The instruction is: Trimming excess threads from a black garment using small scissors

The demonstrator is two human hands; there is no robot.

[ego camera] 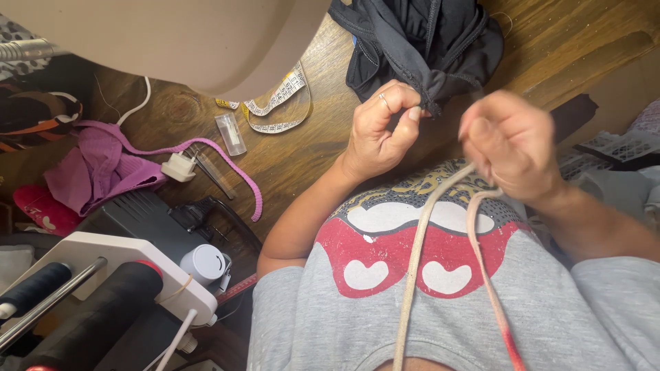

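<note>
Pinching a bunched fold of the dark garment (419, 41) between thumb and fingers, my left hand (378, 127) sits closed at the centre of the frame, a ring on one finger. My right hand (509, 141), blurred, is curled shut around a pale cord (416, 261) that loops out and trails down over my grey shirt to the bottom edge. Judging by how much cord hangs loose, most of it is not yet inside the soft, crumpled fabric, which lies heaped at the top centre on the wooden table (302, 158). Further left lie a coiled tape measure (278, 103), a ribbed pink cloth (103, 168) and, lower left, dark thread spools (103, 312).
</note>
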